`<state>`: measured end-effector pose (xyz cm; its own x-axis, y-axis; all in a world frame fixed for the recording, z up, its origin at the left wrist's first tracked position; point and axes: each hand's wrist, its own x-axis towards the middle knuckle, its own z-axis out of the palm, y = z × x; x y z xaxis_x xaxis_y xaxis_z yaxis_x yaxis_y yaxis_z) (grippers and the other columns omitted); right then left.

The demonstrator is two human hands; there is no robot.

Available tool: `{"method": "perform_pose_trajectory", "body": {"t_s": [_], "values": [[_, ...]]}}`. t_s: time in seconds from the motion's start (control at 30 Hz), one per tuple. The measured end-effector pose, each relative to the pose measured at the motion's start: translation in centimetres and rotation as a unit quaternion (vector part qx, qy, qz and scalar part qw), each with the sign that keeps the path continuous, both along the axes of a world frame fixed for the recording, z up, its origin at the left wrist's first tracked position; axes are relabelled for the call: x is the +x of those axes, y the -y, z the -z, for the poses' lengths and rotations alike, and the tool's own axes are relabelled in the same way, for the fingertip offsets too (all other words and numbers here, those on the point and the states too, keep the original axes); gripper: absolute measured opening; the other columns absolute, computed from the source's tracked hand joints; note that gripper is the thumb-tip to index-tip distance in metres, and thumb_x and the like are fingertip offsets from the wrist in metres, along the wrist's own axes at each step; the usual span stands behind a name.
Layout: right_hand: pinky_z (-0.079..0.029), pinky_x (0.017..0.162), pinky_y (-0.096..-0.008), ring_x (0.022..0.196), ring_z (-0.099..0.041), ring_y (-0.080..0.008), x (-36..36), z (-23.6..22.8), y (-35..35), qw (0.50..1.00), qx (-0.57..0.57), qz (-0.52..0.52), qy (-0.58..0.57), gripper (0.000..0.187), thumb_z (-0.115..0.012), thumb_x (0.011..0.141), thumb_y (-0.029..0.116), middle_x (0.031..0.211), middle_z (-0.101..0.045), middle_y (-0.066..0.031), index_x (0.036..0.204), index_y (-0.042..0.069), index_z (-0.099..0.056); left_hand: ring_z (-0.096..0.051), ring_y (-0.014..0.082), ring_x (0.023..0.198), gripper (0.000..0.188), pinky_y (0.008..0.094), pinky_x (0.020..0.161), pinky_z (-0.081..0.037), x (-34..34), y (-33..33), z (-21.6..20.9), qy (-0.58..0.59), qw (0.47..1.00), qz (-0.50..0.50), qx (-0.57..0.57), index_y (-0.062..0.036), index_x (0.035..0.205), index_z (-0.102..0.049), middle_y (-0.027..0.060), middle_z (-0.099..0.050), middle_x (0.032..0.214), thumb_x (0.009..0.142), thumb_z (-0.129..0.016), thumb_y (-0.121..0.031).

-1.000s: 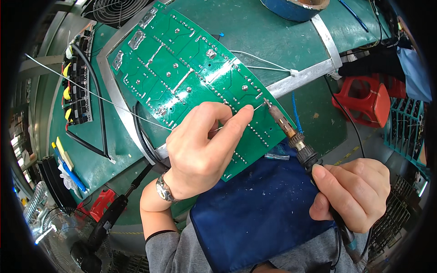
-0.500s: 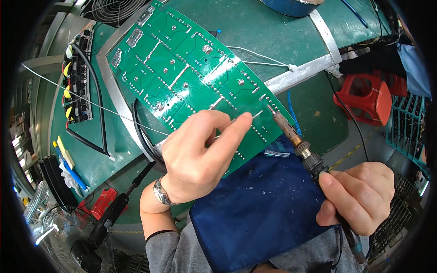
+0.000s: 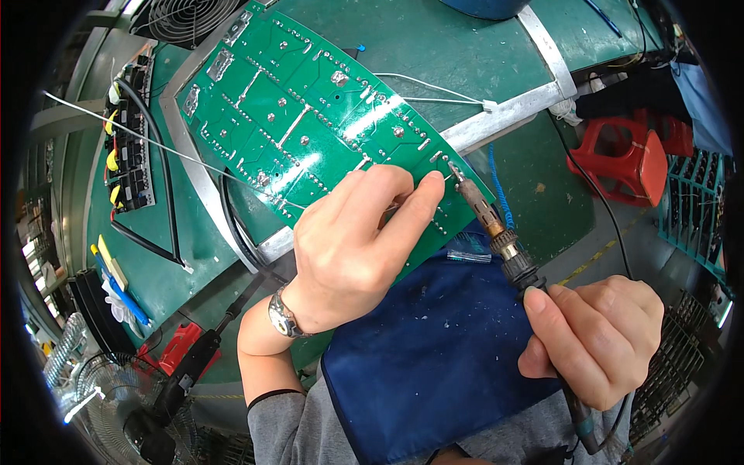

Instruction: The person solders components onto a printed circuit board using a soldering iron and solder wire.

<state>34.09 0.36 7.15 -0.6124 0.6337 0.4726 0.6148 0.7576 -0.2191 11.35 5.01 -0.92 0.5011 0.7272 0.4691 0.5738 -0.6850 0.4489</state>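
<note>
You wear a silver-toned wristwatch (image 3: 282, 312) (band apparently metallic) at eight o'clock, just behind your left hand (image 3: 353, 240). At seven o'clock, your mottled grey sleeve (image 3: 291, 430) ends in black trim (image 3: 276, 396). Your dark blue apron (image 3: 434, 356), pale-flecked, spans five to six.

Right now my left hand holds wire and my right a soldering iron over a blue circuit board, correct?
The circuit board is green, not blue, as the head view shows; the left hand holds wire, the right hand a soldering iron.
</note>
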Motion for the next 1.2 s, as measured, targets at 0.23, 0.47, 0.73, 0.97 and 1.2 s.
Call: {"method": "perform_pose_trajectory", "body": {"t_s": [0.23, 0.47, 0.73, 0.97, 1.2], "values": [[-0.038, 0.038, -0.0246, 0.045, -0.056, -0.0154, 1.1, -1.4, 0.5, 0.999, -0.030, 0.006, 0.008, 0.024, -0.064, 0.087, 0.018, 0.061, -0.061, -0.0087, 0.084, -0.005, -0.071, -0.058, 0.0178, 0.062, 0.032, 0.0279, 0.051, -0.044, -0.4, 0.2, -1.1, -0.003, 1.000, 0.001, 0.003, -0.0053, 0.100, -0.075, 0.0047, -0.057, 0.079, 0.069, -0.077, 0.004], [-0.038, 0.037, -0.0203, 0.047, -0.054, -0.0103, 2.2, -0.5, 1.3, 0.998, -0.049, -0.012, -0.031, 0.026, -0.067, 0.091, 0.024, 0.062, -0.059, -0.0046, 0.087, -0.001, -0.074, -0.057, 0.0146, 0.059, 0.029, 0.0275, 0.050, -0.045, -0.4, 3.9, -1.1, 0.024, 0.992, 0.003, -0.126, -0.0076, 0.097, -0.075, 0.0033, -0.056, 0.078, 0.070, -0.079, 0.003], [-0.037, 0.037, -0.0200, 0.047, -0.054, -0.0108, 1.9, -0.1, 1.6, 1.000, -0.020, 0.002, -0.021, 0.023, -0.067, 0.089, 0.019, 0.062, -0.059, -0.0061, 0.083, -0.001, -0.074, -0.058, 0.0157, 0.061, 0.028, 0.0278, 0.051, -0.045, 1.0, 2.1, -0.8, 0.028, 0.996, -0.015, -0.080, -0.0032, 0.097, -0.073, 0.0054, -0.058, 0.080, 0.071, -0.079, 0.004], [-0.038, 0.039, -0.0202, 0.047, -0.054, -0.0108, 2.0, -0.2, 1.1, 1.000, -0.011, -0.024, -0.005, 0.023, -0.066, 0.088, 0.019, 0.062, -0.059, -0.0062, 0.082, -0.002, -0.073, -0.055, 0.0144, 0.061, 0.034, 0.0268, 0.052, -0.044, 1.6, 2.1, -1.0, 0.003, 0.997, -0.010, -0.072, -0.0046, 0.104, -0.074, 0.0055, -0.056, 0.083, 0.072, -0.076, 0.007], [-0.040, 0.043, -0.0255, 0.050, -0.055, -0.0151, 4.1, -2.0, -2.0, 0.993, -0.087, -0.073, -0.040, 0.032, -0.063, 0.094, 0.025, 0.070, -0.061, -0.0071, 0.097, -0.006, -0.068, -0.057, 0.0146, 0.062, 0.025, 0.0272, 0.053, -0.046, -1.7, -0.5, -2.7, 0.037, 0.986, -0.137, -0.084, -0.0054, 0.098, -0.074, 0.0044, -0.056, 0.078, 0.074, -0.076, 0.003]]}}
